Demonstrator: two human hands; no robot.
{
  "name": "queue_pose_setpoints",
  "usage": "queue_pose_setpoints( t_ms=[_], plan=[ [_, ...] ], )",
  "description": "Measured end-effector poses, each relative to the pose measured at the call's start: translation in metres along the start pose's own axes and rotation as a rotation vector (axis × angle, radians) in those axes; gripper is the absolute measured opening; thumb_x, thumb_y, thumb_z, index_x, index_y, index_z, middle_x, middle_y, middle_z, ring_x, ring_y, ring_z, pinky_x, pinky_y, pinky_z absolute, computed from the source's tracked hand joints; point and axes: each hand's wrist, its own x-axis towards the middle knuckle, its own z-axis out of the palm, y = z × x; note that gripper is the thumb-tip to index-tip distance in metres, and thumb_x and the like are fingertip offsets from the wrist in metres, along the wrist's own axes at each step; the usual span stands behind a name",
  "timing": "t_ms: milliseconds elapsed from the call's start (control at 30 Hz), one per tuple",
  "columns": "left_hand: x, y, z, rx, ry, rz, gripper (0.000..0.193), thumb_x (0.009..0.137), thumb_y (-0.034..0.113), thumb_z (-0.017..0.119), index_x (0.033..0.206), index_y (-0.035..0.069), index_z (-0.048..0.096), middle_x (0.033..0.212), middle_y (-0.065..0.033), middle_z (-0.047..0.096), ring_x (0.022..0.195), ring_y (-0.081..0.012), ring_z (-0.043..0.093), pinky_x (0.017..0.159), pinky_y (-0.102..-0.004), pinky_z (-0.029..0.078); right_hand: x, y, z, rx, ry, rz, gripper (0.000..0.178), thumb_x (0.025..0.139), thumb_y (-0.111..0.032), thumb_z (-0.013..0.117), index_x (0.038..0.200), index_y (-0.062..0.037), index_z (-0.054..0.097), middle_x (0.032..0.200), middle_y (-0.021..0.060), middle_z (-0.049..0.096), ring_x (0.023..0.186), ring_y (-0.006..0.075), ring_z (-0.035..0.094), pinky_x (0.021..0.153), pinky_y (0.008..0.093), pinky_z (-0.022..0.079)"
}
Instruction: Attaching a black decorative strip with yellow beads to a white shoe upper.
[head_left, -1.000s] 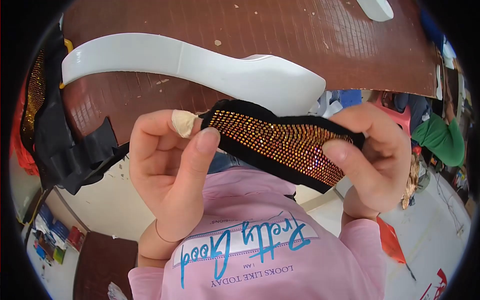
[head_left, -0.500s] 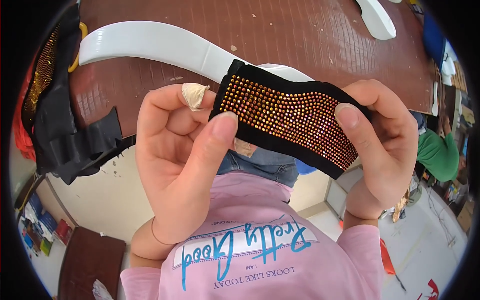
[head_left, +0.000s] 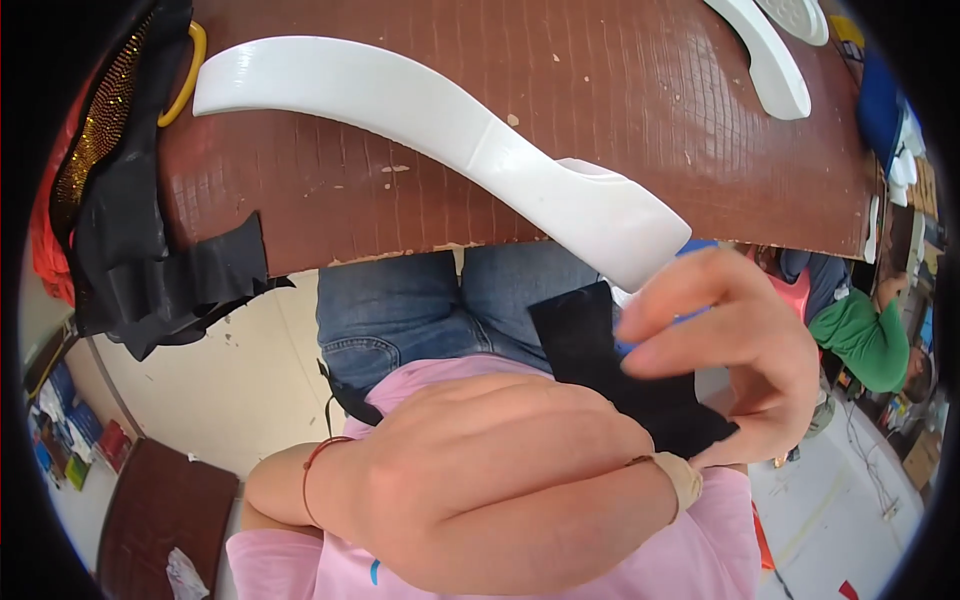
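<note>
Smooth black strip (head_left: 590, 345) at four o'clock between curled left hand (head_left: 510, 480) at six, hold hidden, and half-curled right hand (head_left: 750, 345) at three, grip unclear, with glossy curved white form (head_left: 400, 90) across grain-embossed brown tabletop (head_left: 560, 60) at twelve and pale floor (head_left: 200, 400) at eight.

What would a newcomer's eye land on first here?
Probably the long, curved white piece stretching across the brown table, its broad end past the near edge. Next, the left hand looms large at the bottom centre, with a black strip showing above it, beside the right hand. At far left, a gold-sparkling band glints.
</note>
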Motion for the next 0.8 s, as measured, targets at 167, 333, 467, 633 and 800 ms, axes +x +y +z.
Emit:
queue_pose_setpoints(
  t_ms=[167,333,467,633,800],
  plan=[
    [0.003,0.004,0.001,0.024,-0.093,-0.067,0.023,0.073,-0.009,0.066,0.092,-0.001,0.056,0.085,-0.0094,0.064,0.071,-0.0151,0.060,0.065,-0.0239,0.050,0.007,0.003,0.006,-0.010,-0.004,-0.175,0.020,0.063,-0.009,0.069,0.077,0.0043,0.065,0.073,0.0129,0.063,0.064,0.0184,0.055,0.061,0.0248,0.044],
    [0.007,-0.011,0.007,-0.131,-0.117,-0.104,0.021,0.074,-0.009,0.066,0.091,-0.002,0.056,0.085,-0.0100,0.064,0.072,-0.0146,0.060,0.067,-0.0223,0.050,0.006,-0.003,0.008,-0.046,0.121,-0.095,0.016,0.064,-0.005,0.067,0.076,0.0048,0.065,0.073,0.0129,0.062,0.060,0.0171,0.053,0.059,0.0213,0.043],
    [0.009,-0.021,0.014,-0.295,-0.116,-0.127,0.024,0.076,-0.009,0.064,0.096,-0.002,0.053,0.088,-0.0103,0.062,0.073,-0.0135,0.059,0.069,-0.0205,0.049,0.004,-0.011,0.014,-0.105,0.250,0.034,0.014,0.064,-0.002,0.065,0.077,0.0054,0.064,0.074,0.0129,0.062,0.060,0.0157,0.053,0.058,0.0189,0.041],
    [0.008,-0.024,0.021,-0.310,-0.127,-0.166,0.029,0.077,-0.009,0.063,0.101,-0.001,0.049,0.092,-0.0102,0.060,0.075,-0.0124,0.058,0.071,-0.0192,0.048,-0.005,-0.025,0.012,-0.090,0.402,0.291,0.014,0.065,0.003,0.061,0.078,0.0053,0.063,0.075,0.0115,0.061,0.059,0.0138,0.052,0.058,0.0185,0.040],
    [0.006,-0.029,0.031,-0.310,-0.086,-0.116,0.027,0.080,-0.006,0.061,0.103,0.000,0.048,0.091,-0.0095,0.059,0.073,-0.0117,0.057,0.070,-0.0193,0.048,-0.003,-0.033,0.001,-0.301,0.231,0.218,0.013,0.067,0.007,0.059,0.080,0.0047,0.062,0.075,0.0097,0.060,0.060,0.0122,0.052,0.057,0.0181,0.040]
  ],
)
